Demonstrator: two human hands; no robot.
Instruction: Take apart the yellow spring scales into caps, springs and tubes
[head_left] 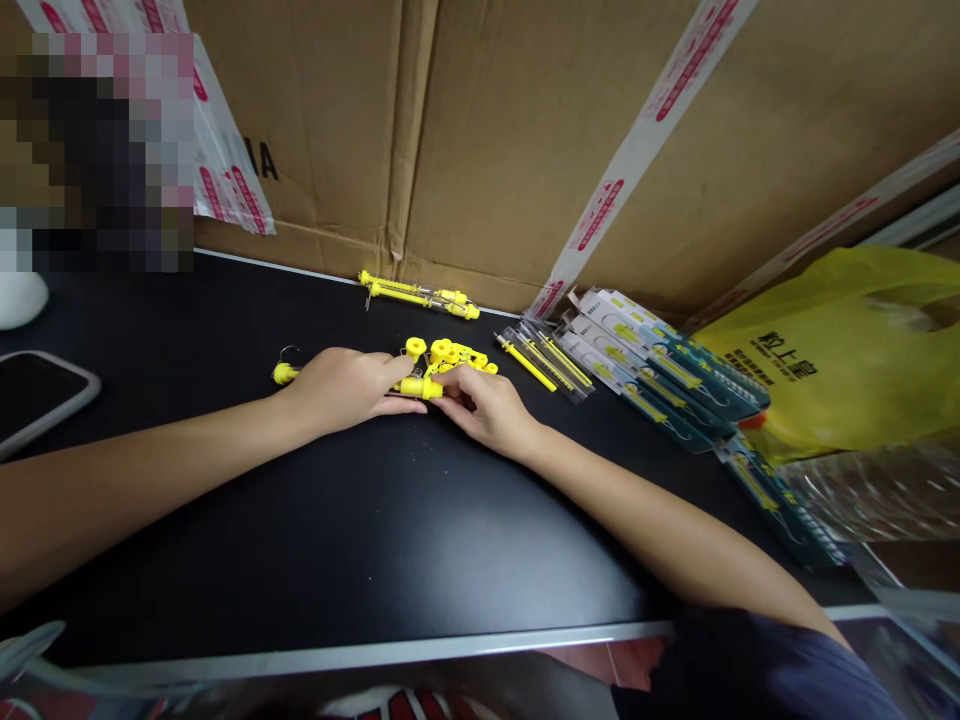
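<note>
A yellow tubular spring scale (420,388) lies across my left hand (341,388), whose fingers wrap round its body. A yellow cap and a thin metal hook stick out at its left end. My right hand (487,405) pinches the yellow cap at the right end, its fingertips partly hiding it. Just behind the hands sits a small heap of yellow plastic caps (450,352). Farther back, two similar yellow spring scales (409,292) lie side by side by the cardboard. To the right of my right hand are yellow rods in clear plastic (544,360).
Printed boxes (652,350) picturing yellow scales lie at the right, beside a yellow plastic bag (847,350). A phone (41,395) and a rounded white object (19,300) rest at the left. Taped cardboard (510,150) stands along the back of the black table (420,540).
</note>
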